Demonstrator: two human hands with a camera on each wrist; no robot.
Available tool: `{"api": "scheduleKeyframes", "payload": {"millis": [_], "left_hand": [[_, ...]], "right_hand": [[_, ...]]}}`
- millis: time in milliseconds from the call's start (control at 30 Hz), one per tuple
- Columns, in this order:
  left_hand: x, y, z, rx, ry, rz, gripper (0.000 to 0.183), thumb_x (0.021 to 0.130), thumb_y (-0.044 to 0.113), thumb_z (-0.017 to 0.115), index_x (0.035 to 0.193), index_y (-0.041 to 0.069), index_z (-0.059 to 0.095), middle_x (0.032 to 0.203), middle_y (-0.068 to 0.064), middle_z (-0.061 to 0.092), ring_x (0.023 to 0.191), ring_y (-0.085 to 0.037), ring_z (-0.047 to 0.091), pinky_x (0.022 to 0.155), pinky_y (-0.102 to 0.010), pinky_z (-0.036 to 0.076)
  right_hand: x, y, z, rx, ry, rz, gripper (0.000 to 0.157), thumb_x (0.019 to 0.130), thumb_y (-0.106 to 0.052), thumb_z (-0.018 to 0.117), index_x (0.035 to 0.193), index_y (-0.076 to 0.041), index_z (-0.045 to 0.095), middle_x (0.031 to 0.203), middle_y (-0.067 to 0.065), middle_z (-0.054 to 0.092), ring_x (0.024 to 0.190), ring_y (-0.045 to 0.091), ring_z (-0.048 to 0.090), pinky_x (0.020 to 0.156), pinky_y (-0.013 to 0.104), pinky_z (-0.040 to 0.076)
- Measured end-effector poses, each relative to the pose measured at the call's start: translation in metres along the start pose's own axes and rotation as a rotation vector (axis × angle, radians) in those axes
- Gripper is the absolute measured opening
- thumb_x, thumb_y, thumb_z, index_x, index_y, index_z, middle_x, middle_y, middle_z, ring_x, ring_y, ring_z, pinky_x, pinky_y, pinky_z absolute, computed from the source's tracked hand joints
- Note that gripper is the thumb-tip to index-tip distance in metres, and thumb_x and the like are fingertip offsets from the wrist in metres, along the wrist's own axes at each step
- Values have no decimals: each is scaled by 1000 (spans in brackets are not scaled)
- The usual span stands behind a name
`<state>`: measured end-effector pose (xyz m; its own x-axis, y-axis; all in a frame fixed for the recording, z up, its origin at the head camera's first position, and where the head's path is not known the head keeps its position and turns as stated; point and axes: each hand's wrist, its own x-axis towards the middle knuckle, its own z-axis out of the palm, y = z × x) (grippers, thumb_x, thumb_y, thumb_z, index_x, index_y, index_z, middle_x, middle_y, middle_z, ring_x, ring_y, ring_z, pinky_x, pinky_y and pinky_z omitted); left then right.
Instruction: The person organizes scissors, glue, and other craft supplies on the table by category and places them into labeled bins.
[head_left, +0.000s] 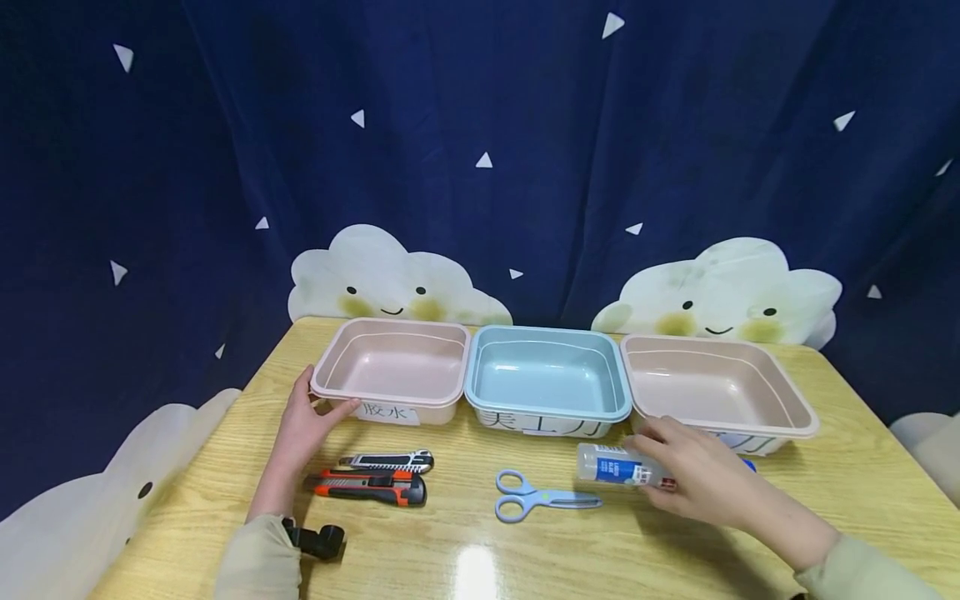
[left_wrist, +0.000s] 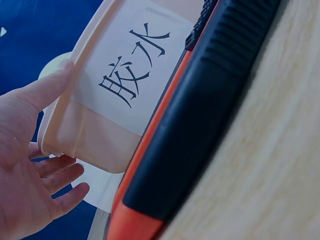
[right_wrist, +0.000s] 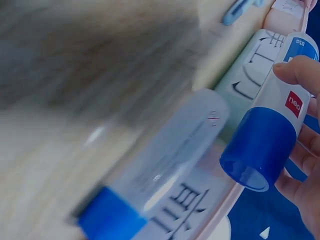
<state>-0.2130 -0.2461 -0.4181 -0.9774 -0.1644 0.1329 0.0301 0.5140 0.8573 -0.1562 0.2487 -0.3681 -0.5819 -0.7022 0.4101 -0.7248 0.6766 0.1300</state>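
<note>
Your right hand [head_left: 697, 477] has its fingers clamped around the translucent cylindrical glue bottle with a blue cap [head_left: 617, 469], uncapped end protruding leftward past them, while your left hand [head_left: 302, 423] grips the leftmost pink rectangular plastic bin [head_left: 441, 412] at its near-left corner, fingers against its side.

Tabletop [head_left: 405, 537]: pale wood grain, bright glare [head_left: 476, 575] near the front
Curtain [head_left: 420, 75]: dark blue, scattered white triangles [head_left: 483, 161]
Clouds [head_left: 375, 271]: white, two smiling beyond the tabletop's far edge
Scissors [head_left: 534, 498]: light blue, lying flat
Orange-and-black knife [head_left: 367, 485]: just beside a silver-and-black knife [head_left: 390, 461]
</note>
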Motion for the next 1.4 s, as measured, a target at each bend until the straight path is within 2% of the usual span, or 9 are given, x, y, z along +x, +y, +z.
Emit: {"api": "scheduleKeyframes", "payload": {"millis": [233, 333, 433, 600, 833, 1033, 1233, 1400], "left_hand": [[2, 1, -1, -8, -15, -20, 99, 76, 37, 72, 145, 6, 8, 138, -21, 31, 124, -35, 33, 102, -53, 28], [1, 2, -1, -2, -18, -36, 105, 75, 37, 73, 146, 8, 2, 140, -21, 31, 125, -36, 32, 103, -53, 26], [1, 3, 0, 0, -15, -28, 104, 75, 34, 74, 146, 8, 2, 140, -22, 31, 124, -36, 33, 103, -53, 26], [0, 4, 2, -15, -2, -11, 100, 74, 31, 75, 145, 7, 10, 137, -21, 34, 120, -35, 36, 100, -52, 30], [0, 3, 1, -21, 10, -27, 102, 74, 33, 75, 146, 7, 8, 136, -20, 34, 120, -35, 36, 99, -51, 31], [1, 2, 1, -32, 14, -17, 100, 73, 33, 75, 145, 8, 11, 135, -20, 35, 118, -34, 37, 98, -50, 33], [0, 5, 1, -44, 16, 1, 98, 74, 29, 76, 144, 4, 12, 134, -22, 36, 116, -35, 38, 97, -51, 35], [-1, 5, 1, -47, 24, -5, 97, 73, 27, 76, 144, 4, 13, 133, -22, 37, 116, -35, 38, 97, -49, 35]], "right_hand": [[30, -5, 1, 47, 24, -66, 42, 62, -27, 73, 101, -16, 64, 87, -6, 51, 71, 3, 41, 56, 21, 40], [41, -7, 3, 55, 20, -74, 40, 65, -27, 71, 102, -15, 64, 85, -7, 49, 68, 3, 39, 55, 20, 39], [52, -9, 6, 48, 18, -78, 39, 66, -27, 71, 102, -13, 63, 84, -5, 49, 68, 4, 40, 55, 20, 39], [69, -12, 9, 30, 14, -79, 39, 69, -28, 70, 102, -10, 62, 84, -3, 50, 69, 8, 42, 56, 23, 41], [93, -16, 15, 52, -7, -60, 38, 73, -28, 68, 106, -10, 62, 87, -1, 52, 71, 8, 44, 59, 23, 43], [111, -18, 20, 63, 7, -58, 40, 74, -28, 69, 107, -7, 62, 89, 2, 53, 74, 12, 47, 61, 26, 44], [128, -21, 23, 71, 23, -34, 41, 73, -28, 70, 107, -6, 60, 93, 4, 57, 80, 15, 52, 63, 30, 47], [142, -25, 30, 64, 41, -26, 41, 74, -28, 69, 108, -6, 60, 98, 5, 59, 88, 18, 56, 70, 33, 50]]}}
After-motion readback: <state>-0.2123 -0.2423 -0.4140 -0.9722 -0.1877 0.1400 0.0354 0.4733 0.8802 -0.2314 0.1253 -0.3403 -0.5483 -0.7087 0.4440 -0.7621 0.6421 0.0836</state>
